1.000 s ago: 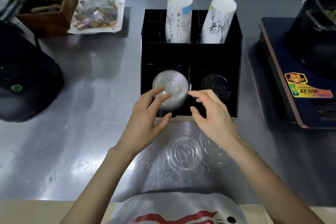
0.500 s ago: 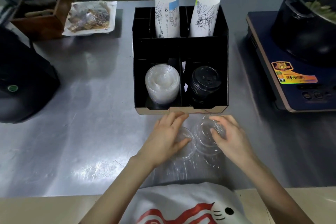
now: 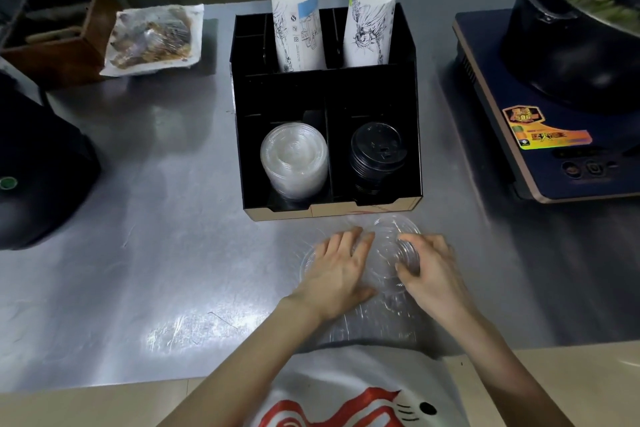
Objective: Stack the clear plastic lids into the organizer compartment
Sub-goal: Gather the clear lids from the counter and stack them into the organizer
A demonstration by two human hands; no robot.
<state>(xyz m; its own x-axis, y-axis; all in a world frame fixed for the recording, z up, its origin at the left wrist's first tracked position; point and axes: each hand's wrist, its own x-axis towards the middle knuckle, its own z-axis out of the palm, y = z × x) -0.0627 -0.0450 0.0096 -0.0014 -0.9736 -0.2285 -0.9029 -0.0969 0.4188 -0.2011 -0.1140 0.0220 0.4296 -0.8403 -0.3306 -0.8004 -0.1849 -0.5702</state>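
A black organizer stands on the steel counter. Its front left compartment holds a stack of clear lids; the front right one holds a stack of black lids. Several loose clear lids lie on the counter just in front of the organizer. My left hand rests flat on the left lids, fingers spread. My right hand curls its fingers around a small stack of clear lids, tilted on edge.
Two white paper cup stacks stand in the organizer's back. An induction cooker with a black pot sits right. A black appliance, a wooden box and a wrapped food tray are left.
Both hands pulled back from the organizer's front compartments down to the loose lids on the counter. The right hand has closed on a few lids; the left pressed onto others.
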